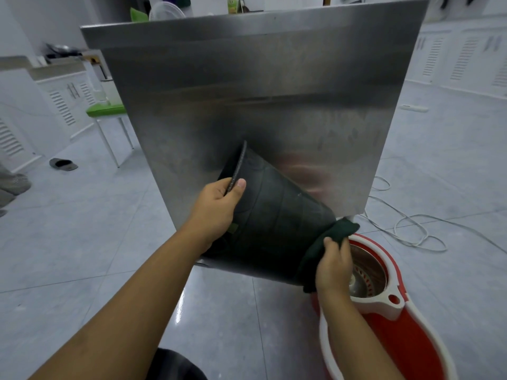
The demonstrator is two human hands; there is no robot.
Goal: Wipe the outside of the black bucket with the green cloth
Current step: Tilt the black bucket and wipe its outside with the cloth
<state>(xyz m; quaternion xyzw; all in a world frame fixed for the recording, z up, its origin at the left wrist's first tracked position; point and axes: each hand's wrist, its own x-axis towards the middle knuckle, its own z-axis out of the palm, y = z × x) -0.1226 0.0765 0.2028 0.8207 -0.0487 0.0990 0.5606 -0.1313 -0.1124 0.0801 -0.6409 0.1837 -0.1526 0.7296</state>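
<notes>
The black bucket lies tipped on its side at the near edge of a steel table, its rim to the upper left and its base to the lower right. My left hand grips the rim, thumb on the outer wall and fingers inside. The dark green cloth is pressed against the bucket's base end. My right hand clutches the cloth there, covering part of it. The bucket's inside is hidden.
The steel table fills the middle of the view. A red and white spin-mop bucket stands on the tiled floor at the lower right. White cables loop on the floor to the right. A green-seated chair and a slipper are on the left.
</notes>
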